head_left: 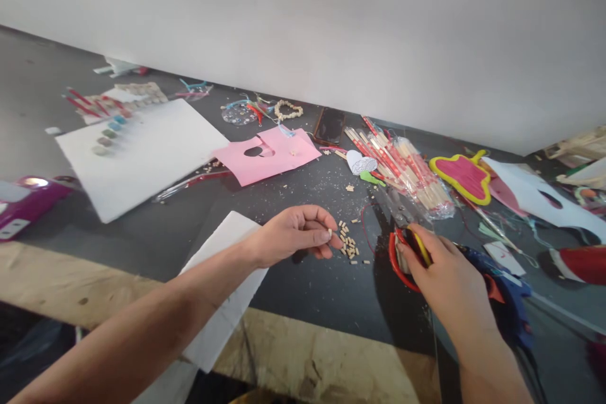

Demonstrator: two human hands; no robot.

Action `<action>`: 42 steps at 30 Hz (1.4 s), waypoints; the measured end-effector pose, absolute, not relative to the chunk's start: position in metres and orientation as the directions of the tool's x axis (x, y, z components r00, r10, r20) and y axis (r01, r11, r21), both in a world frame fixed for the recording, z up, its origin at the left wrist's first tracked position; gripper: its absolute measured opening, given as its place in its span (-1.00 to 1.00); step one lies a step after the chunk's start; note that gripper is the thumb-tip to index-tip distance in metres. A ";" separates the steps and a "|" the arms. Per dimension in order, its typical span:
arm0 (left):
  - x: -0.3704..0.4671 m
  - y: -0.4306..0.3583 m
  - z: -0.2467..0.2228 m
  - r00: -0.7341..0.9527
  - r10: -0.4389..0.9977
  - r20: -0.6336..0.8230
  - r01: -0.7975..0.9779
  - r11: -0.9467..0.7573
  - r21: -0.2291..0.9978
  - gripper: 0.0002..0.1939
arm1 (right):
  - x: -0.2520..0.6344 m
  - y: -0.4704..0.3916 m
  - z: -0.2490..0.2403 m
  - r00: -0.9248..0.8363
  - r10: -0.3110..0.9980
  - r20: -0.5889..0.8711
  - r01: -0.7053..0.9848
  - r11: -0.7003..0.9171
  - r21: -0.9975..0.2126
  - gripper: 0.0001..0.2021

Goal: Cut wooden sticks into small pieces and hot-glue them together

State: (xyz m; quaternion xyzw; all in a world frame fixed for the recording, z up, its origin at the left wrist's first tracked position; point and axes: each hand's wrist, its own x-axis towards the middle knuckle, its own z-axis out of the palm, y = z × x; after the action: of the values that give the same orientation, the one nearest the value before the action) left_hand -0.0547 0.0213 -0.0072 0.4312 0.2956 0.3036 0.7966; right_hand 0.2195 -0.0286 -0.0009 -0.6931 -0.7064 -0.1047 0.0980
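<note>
My left hand (303, 233) is closed in a pinch, with a small pale wooden piece (330, 234) between thumb and fingertips. It hovers at the left edge of a pile of short wooden pieces (349, 245) on the dark table (293, 290). Farther right, my right hand (438, 265) is wrapped round a tool with yellow and dark handles (420, 247); the tool's working end is hidden. Just beside and under those fingers is a red rim of something round (396, 265). A thin red thread (363, 227) curves between the pile and my right hand.
Wrapped chopsticks (402, 170), a phone (329, 125) and a cut pink sheet (284, 156) lie behind the hands. White sheets (142, 145) are at left, near a purple device (31, 205). A blue glue gun (506, 297) lies by my right wrist, a yellow-edged pink shape (461, 178) beyond.
</note>
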 end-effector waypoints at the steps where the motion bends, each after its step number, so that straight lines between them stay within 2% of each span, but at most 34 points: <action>1: -0.055 0.021 -0.007 0.641 0.738 -0.213 -0.222 0.443 0.868 -0.81 | 0.219 -0.029 -0.001 -0.041 0.954 0.298 0.999 0.035 0.024 -0.62; 11: -0.055 0.021 -0.008 0.633 0.745 -0.212 -0.194 0.418 0.888 -0.81 | 0.217 -0.030 0.003 -0.175 0.894 0.412 0.984 0.142 0.111 -0.69; 13: -0.054 0.021 -0.008 0.630 0.753 -0.192 -0.198 0.394 0.898 -0.81 | 0.210 -0.031 0.008 -0.193 0.851 0.488 0.981 0.170 0.092 -0.73; 15: -0.052 0.020 -0.008 0.629 0.756 -0.181 -0.196 0.380 0.904 -0.81 | 0.198 -0.031 0.010 -0.251 0.809 0.531 0.960 0.279 0.027 -0.78; 17: -0.051 0.019 -0.006 0.625 0.760 -0.179 -0.185 0.368 0.911 -0.81 | 0.183 -0.032 0.009 -0.357 0.794 0.492 0.902 0.430 -0.040 -0.82; 19: -0.051 0.018 -0.004 0.613 0.768 -0.184 -0.162 0.350 0.923 -0.81 | 0.170 -0.032 0.004 -0.446 0.798 0.406 0.856 0.512 -0.067 -0.82; 22: -0.051 0.018 -0.002 0.601 0.772 -0.205 -0.103 0.329 0.939 -0.84 | 0.161 -0.031 -0.003 -0.467 0.823 0.324 0.863 0.503 -0.034 -0.82; 26: -0.050 0.017 0.000 0.603 0.763 -0.232 -0.057 0.331 0.942 -0.87 | 0.160 -0.029 -0.005 -0.450 0.842 0.296 0.882 0.471 0.004 -0.86; 28: -0.048 0.016 0.000 0.594 0.771 -0.230 -0.064 0.330 0.942 -0.87 | 0.157 -0.030 -0.002 -0.422 0.845 0.330 0.881 0.468 -0.071 -0.85; 29: -0.047 0.015 0.000 0.590 0.776 -0.223 -0.076 0.328 0.942 -0.86 | 0.155 -0.031 0.000 -0.385 0.852 0.355 0.875 0.459 -0.155 -0.85; 31: -0.046 0.014 0.000 0.586 0.786 -0.196 -0.114 0.319 0.941 -0.85 | 0.148 -0.035 0.005 -0.273 0.889 0.367 0.820 0.415 -0.395 -0.86; 33: -0.044 0.012 0.000 0.584 0.796 -0.157 -0.151 0.297 0.943 -0.86 | 0.140 -0.039 0.008 -0.173 0.938 0.299 0.703 0.330 -0.630 -0.88; 35: -0.043 0.011 0.001 0.575 0.808 -0.126 -0.164 0.265 0.950 -0.88 | 0.134 -0.041 0.008 -0.129 0.969 0.209 0.587 0.245 -0.772 -0.87; 37: -0.042 0.009 0.001 0.564 0.817 -0.118 -0.148 0.240 0.959 -0.89 | 0.132 -0.042 0.006 -0.108 0.979 0.171 0.519 0.202 -0.831 -0.87; 42: -0.040 0.007 -0.001 0.552 0.825 -0.126 -0.113 0.223 0.968 -0.90 | 0.133 -0.042 0.000 -0.120 0.980 0.155 0.460 0.194 -0.866 -0.89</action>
State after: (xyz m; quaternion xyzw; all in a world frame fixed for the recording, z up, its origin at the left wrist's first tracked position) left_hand -0.0402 0.0067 -0.0013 0.5271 0.3374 0.3323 0.7056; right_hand 0.1331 -0.0422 0.0002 -0.5387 -0.6687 0.3360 0.3869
